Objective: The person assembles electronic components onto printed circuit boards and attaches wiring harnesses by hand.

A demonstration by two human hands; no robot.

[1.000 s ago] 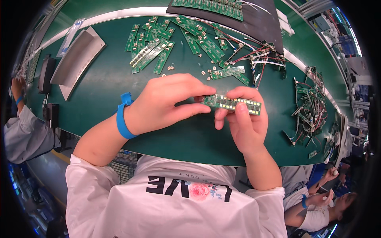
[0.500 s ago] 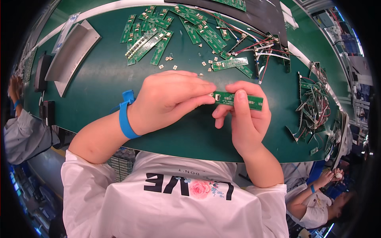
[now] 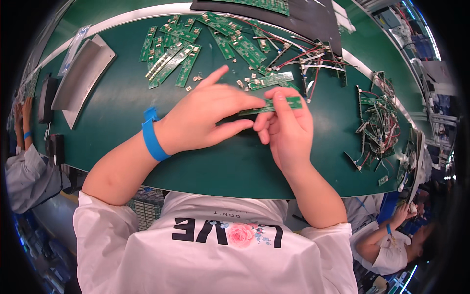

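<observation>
Both hands, left hand (image 3: 205,115) and right hand (image 3: 286,130), pinch one green circuit strip (image 3: 271,105) (above the green table (image 3: 122,117)).

Green circuit strip (image 3: 274,105), dark green table (image 3: 112,117), blue wristband (image 3: 152,134), white shirt (image 3: 215,245) with pink flower.

Pretty bright, even overhead light here, no harsh hotspots. The green desk (image 3: 122,122) only picks up a soft sheen, and the shadows under the left hand (image 3: 205,117) and right hand (image 3: 286,132) are short and soft. The fisheye bends the desk edge into a big arc, with black vignette filling the corners. The centre is reasonably sharp, though the fingers (image 3: 215,78) look a bit smeared. The rim goes mushy and darker, especially bottom left.
</observation>
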